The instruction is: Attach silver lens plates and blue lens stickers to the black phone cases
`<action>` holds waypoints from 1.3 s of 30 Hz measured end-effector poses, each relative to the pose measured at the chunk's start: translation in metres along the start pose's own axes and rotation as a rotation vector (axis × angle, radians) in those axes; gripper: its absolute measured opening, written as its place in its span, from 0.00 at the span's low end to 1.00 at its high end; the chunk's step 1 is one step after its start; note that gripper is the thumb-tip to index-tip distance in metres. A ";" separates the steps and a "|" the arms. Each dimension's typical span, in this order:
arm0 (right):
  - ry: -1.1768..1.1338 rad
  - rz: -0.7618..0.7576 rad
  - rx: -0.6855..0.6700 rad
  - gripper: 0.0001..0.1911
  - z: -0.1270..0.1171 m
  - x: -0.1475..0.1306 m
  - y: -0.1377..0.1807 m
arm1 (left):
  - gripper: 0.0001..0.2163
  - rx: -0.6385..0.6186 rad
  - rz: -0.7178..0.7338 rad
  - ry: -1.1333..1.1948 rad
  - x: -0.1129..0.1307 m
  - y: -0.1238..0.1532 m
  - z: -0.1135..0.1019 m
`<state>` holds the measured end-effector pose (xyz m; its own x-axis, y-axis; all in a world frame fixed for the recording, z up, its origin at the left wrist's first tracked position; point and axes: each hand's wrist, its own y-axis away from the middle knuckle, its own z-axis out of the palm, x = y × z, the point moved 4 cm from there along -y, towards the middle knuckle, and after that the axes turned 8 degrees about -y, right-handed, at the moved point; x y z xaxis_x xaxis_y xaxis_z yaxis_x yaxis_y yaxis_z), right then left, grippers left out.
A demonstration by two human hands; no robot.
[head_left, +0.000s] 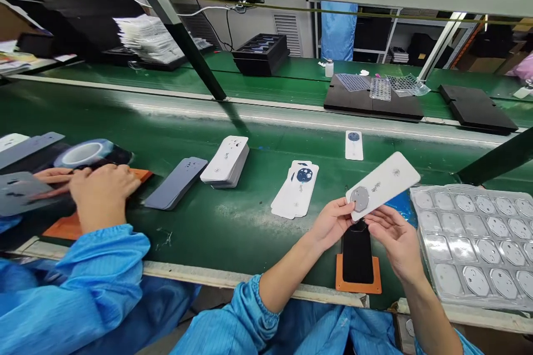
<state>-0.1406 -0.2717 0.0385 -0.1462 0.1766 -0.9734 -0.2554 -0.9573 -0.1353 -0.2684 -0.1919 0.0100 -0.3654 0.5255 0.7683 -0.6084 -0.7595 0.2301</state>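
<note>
**Card slanted over the jig**

The white card (385, 183) slants up to the right, grey disc (360, 198) at its low end — pinched there by the left hand (331, 224). The right hand (395, 241) sits just under that end, above the black jig (358, 258) — whether it grips, I cannot tell

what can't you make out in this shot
Head view:
- Print on the white card: too small to read.
- Fingers of the right hand: partly behind the card, grip unclear.
- Black piece on the orange holder: top hidden by the left hand.
- Clear tray: cut off by the right edge.
</note>
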 end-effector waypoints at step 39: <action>0.284 0.040 0.314 0.18 -0.094 -0.004 -0.170 | 0.06 0.122 0.567 -1.163 0.013 0.001 -0.019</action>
<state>-0.0070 -0.1317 0.0484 0.0961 0.0285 -0.9950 -0.5402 -0.8381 -0.0762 -0.2873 -0.1783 0.0090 0.3101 -0.4708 0.8260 -0.4815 -0.8269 -0.2905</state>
